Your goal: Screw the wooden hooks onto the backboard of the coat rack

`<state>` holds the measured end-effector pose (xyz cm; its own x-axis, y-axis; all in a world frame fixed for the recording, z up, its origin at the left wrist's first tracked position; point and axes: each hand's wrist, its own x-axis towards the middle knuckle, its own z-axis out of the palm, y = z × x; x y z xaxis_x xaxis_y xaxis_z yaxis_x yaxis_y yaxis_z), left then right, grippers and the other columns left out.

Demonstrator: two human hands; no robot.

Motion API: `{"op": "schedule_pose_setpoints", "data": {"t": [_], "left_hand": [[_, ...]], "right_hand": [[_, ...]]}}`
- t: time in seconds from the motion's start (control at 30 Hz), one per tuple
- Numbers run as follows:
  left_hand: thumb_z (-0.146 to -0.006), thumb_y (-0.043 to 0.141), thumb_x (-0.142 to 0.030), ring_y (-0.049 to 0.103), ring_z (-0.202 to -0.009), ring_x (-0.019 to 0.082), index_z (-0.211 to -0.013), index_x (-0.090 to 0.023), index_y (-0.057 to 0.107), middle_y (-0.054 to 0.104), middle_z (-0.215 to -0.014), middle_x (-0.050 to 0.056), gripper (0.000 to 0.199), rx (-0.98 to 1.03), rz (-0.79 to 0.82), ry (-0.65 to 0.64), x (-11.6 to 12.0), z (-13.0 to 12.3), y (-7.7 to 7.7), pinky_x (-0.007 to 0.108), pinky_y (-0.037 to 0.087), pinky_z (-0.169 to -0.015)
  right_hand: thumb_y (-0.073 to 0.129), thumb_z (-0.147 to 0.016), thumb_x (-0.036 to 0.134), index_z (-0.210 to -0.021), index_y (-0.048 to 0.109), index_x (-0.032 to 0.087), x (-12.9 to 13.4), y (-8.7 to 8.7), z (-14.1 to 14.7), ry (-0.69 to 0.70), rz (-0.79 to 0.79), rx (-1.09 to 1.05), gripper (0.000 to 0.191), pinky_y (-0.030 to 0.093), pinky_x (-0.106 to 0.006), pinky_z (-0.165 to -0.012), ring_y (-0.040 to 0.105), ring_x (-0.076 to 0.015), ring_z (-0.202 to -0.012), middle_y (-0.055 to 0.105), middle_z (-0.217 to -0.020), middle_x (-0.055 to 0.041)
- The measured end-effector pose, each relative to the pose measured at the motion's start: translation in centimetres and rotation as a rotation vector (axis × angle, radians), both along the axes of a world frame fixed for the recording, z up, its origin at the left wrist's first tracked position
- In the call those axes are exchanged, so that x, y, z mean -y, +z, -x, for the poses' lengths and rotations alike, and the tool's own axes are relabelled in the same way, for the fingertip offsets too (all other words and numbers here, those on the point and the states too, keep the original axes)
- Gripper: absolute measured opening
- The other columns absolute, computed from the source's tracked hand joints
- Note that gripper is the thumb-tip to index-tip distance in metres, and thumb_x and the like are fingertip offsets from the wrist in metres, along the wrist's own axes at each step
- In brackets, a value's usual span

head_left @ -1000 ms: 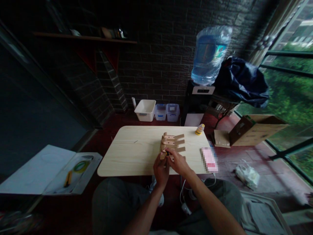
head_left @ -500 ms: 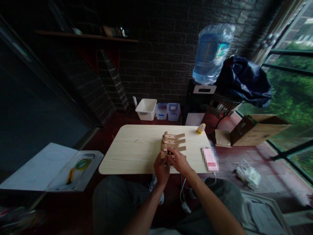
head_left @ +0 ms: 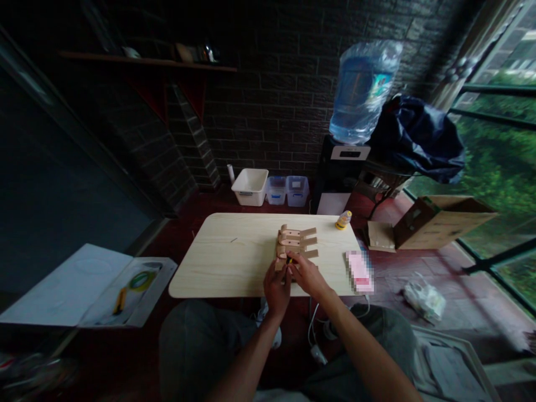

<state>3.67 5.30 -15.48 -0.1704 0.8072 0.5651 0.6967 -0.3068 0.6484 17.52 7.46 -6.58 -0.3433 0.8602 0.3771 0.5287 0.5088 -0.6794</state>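
Note:
A light brown piece with several slotted rows and flaps [head_left: 292, 242] lies right of the middle of the pale table [head_left: 221, 262]. My left hand [head_left: 277, 290] is at its near left end, fingers bent against it; what they grip is too small to tell. From the right, my right hand [head_left: 305, 273] reaches over the near rows, its fingertips closed round a small black and yellow object [head_left: 289, 260]. The fingertips of both hands nearly meet, and they hide the nearest row.
A small yellow-capped bottle [head_left: 343, 220] and a blurred pink item [head_left: 360, 272] are on the table's right side. A thin dark stick [head_left: 234, 240] lies left of centre. Beyond the table stand a white bin [head_left: 250, 187] and two clear boxes. An open case [head_left: 129, 290] is at the left.

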Motion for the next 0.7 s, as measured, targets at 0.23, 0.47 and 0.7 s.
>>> {"op": "schedule_pose_setpoints", "data": {"t": [0.23, 0.47, 0.7], "left_hand": [[-0.095, 0.056, -0.033, 0.054, -0.132, 0.028, -0.121, -0.028, 0.068, 0.060, -0.140, 0.009, 0.030, -0.005, -0.018, 0.008, -0.09, 0.09, -0.47, 0.053, 0.050, -0.106], [-0.096, 0.055, -0.035, 0.056, -0.129, 0.026, -0.119, -0.027, 0.069, 0.062, -0.137, 0.010, 0.029, -0.012, -0.028, 0.012, -0.32, 0.10, -0.48, 0.049, 0.051, -0.106], [-0.096, 0.055, -0.036, 0.056, -0.130, 0.027, -0.120, -0.026, 0.069, 0.060, -0.139, 0.011, 0.030, -0.033, -0.004, 0.010, -0.22, 0.33, -0.31, 0.050, 0.050, -0.106]], "right_hand": [[0.054, -0.096, 0.020, -0.143, 0.049, 0.029, -0.17, -0.10, 0.09, 0.009, -0.021, -0.041, 0.049, 0.054, -0.040, -0.099, 0.065, -0.0229, -0.116, 0.066, -0.129, -0.0084], [0.052, -0.098, 0.022, -0.148, 0.043, 0.033, 0.32, 0.33, -0.25, -0.007, 0.051, 0.053, 0.052, 0.058, -0.038, -0.090, 0.071, -0.0234, -0.105, 0.069, -0.127, -0.0065], [0.051, -0.098, 0.021, -0.148, 0.044, 0.032, 0.30, 0.34, -0.19, 0.013, 0.015, 0.045, 0.051, 0.056, -0.039, -0.094, 0.067, -0.0238, -0.113, 0.066, -0.131, -0.0068]]}}
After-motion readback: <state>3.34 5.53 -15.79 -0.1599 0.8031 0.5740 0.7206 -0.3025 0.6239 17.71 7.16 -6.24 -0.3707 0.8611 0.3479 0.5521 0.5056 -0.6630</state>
